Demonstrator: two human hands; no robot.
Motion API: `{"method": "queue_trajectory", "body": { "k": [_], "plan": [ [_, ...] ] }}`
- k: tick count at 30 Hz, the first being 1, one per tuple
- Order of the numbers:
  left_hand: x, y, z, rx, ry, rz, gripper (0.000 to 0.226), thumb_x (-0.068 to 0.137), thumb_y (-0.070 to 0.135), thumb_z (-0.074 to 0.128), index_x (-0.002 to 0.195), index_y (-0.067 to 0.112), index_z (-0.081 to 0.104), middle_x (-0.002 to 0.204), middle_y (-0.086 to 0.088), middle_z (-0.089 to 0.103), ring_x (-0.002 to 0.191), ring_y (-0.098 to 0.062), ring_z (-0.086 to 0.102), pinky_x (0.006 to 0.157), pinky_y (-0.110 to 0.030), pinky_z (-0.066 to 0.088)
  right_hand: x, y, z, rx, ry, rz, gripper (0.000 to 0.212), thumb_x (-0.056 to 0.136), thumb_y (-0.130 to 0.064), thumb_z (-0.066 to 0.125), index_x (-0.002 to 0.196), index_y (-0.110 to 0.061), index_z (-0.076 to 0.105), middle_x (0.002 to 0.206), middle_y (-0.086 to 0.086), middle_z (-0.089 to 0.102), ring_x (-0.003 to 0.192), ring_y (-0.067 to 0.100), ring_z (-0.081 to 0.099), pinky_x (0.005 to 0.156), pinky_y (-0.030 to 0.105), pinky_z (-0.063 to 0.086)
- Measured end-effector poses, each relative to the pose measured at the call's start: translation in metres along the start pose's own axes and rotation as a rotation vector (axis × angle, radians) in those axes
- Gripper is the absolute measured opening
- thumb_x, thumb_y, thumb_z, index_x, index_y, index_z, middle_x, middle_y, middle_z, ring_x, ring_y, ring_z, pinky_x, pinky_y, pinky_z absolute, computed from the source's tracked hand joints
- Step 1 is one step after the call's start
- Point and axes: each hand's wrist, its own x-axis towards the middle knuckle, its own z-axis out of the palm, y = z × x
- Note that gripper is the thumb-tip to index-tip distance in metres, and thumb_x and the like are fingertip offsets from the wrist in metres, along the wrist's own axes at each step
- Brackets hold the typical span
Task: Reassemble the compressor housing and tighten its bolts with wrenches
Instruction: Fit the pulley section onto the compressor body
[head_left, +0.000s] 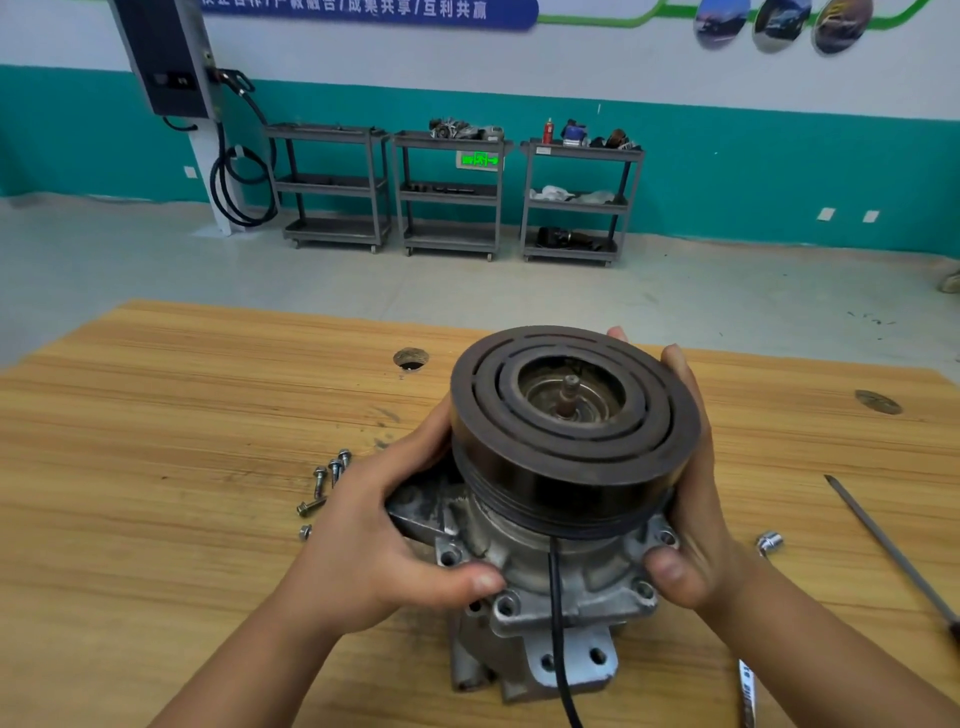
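1. The grey cast-metal compressor housing (566, 577), capped by a dark round pulley (571, 431), stands on the wooden table (156, 441).
2. The left hand (374, 540) grasps its left flank, thumb on the flange.
3. The right hand (696, 509) clasps its right side, fingers curled behind the pulley.
4. Loose silver bolts (322, 488) lie just left of the left hand.

A blue banner (363, 10) is running along the far wall at the top left, carrying white Chinese characters. The frame edge is cropping their tops, but the closing part is reading "成果共享/互利共赢", with "融合" just before it. A green lit exit sign (480, 159) is glowing on the teal wall behind the middle cart (451, 192), showing a running figure and arrows; any wording there is staying too small to read. Dark print is showing on a flat metal tool (747, 691) on the desk's near right, illegible.
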Motion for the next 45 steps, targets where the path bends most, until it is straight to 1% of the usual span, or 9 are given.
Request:
{"method": "queue_trajectory", "body": {
  "k": [7, 16, 23, 28, 30, 35, 37, 40, 45],
  "plan": [
    [0.004, -0.001, 0.003, 0.016, -0.001, 0.030, 0.089, 0.065, 0.047, 0.079, 0.135, 0.008, 0.042, 0.125, 0.011, 0.062, 0.116, -0.011, 0.058, 0.091, -0.017, 0.046, 0.002, 0.002, -0.011, -0.054, -0.036, 0.000, 0.087, 0.090, -0.055, 0.050, 0.150, -0.022, -0.003, 0.159, 0.004, 0.009, 0.143, 0.039, 0.014, 0.116, 0.053, 0.015],
    [-0.003, -0.002, 0.002, 0.059, -0.019, 0.073, 0.081, 0.068, 0.050, 0.076, 0.127, 0.002, 0.048, 0.118, 0.017, 0.063, 0.110, -0.004, 0.060, 0.087, -0.014, 0.046, -0.002, 0.004, -0.007, -0.026, -0.054, -0.022, 0.087, 0.090, -0.048, 0.053, 0.150, -0.021, -0.004, 0.158, 0.013, 0.007, 0.143, 0.038, 0.015, 0.115, 0.046, 0.018],
    [0.005, 0.011, 0.004, 0.166, -0.047, 0.071, 0.072, 0.059, 0.064, 0.072, 0.123, 0.037, 0.052, 0.114, 0.024, 0.063, 0.106, 0.002, 0.060, 0.084, -0.010, 0.045, 0.000, -0.004, -0.009, -0.074, -0.055, 0.041, 0.087, 0.091, -0.049, 0.051, 0.150, -0.020, -0.006, 0.152, -0.002, 0.028, 0.138, 0.023, 0.032, 0.114, 0.039, 0.024],
    [0.007, 0.021, 0.007, 0.296, -0.056, -0.040, 0.065, 0.044, 0.066, 0.078, 0.102, 0.044, 0.057, 0.089, 0.027, 0.068, 0.066, 0.012, 0.061, 0.054, -0.005, 0.044, -0.006, -0.012, -0.015, -0.213, -0.084, 0.111, 0.098, 0.089, -0.057, 0.048, 0.143, 0.011, 0.004, 0.148, -0.003, 0.034, 0.135, 0.021, 0.037, 0.112, 0.037, 0.028],
    [0.005, 0.025, 0.008, 0.307, -0.050, -0.076, 0.072, 0.041, 0.059, 0.081, 0.106, 0.042, 0.054, 0.089, 0.028, 0.067, 0.067, 0.012, 0.060, 0.054, -0.007, 0.045, -0.007, -0.017, -0.015, -0.222, -0.083, 0.193, 0.096, 0.088, -0.059, 0.048, 0.134, 0.020, 0.017, 0.144, -0.007, 0.038, 0.132, 0.016, 0.041, 0.108, 0.031, 0.032],
    [0.009, 0.035, 0.015, 0.322, 0.067, -0.053, 0.071, 0.049, 0.048, 0.080, 0.113, 0.051, 0.049, 0.110, 0.037, 0.058, 0.103, 0.016, 0.054, 0.079, -0.001, 0.041, -0.003, -0.035, -0.014, -0.125, -0.029, 0.419, 0.064, 0.076, -0.069, 0.055, 0.129, -0.036, 0.039, 0.125, -0.033, 0.051, 0.115, -0.011, 0.049, 0.088, 0.005, 0.038],
    [0.012, 0.036, 0.017, 0.301, 0.069, -0.068, 0.069, 0.052, 0.042, 0.083, 0.112, 0.050, 0.051, 0.109, 0.035, 0.060, 0.103, 0.014, 0.055, 0.082, -0.004, 0.043, 0.005, -0.041, -0.016, -0.098, -0.003, 0.493, 0.076, 0.060, -0.074, 0.065, 0.121, -0.035, 0.044, 0.116, -0.036, 0.056, 0.108, -0.014, 0.053, 0.082, 0.002, 0.040],
    [0.012, 0.038, 0.017, 0.264, 0.056, -0.063, 0.070, 0.050, 0.036, 0.087, 0.112, 0.045, 0.055, 0.108, 0.031, 0.063, 0.102, 0.012, 0.057, 0.080, -0.005, 0.043, 0.014, -0.044, -0.016, -0.058, 0.003, 0.508, 0.098, 0.043, -0.068, 0.079, 0.125, -0.023, 0.050, 0.118, -0.019, 0.063, 0.113, -0.001, 0.057, 0.087, 0.011, 0.043],
    [0.009, 0.040, 0.017, 0.240, 0.019, -0.055, 0.073, 0.046, 0.025, 0.086, 0.112, 0.038, 0.058, 0.106, 0.028, 0.066, 0.101, 0.010, 0.059, 0.078, -0.005, 0.045, 0.004, -0.051, -0.010, -0.047, 0.075, 0.496, 0.098, 0.040, -0.054, 0.087, 0.126, -0.023, 0.050, 0.120, -0.013, 0.064, 0.115, 0.007, 0.058, 0.091, 0.018, 0.046]
  ]
}}
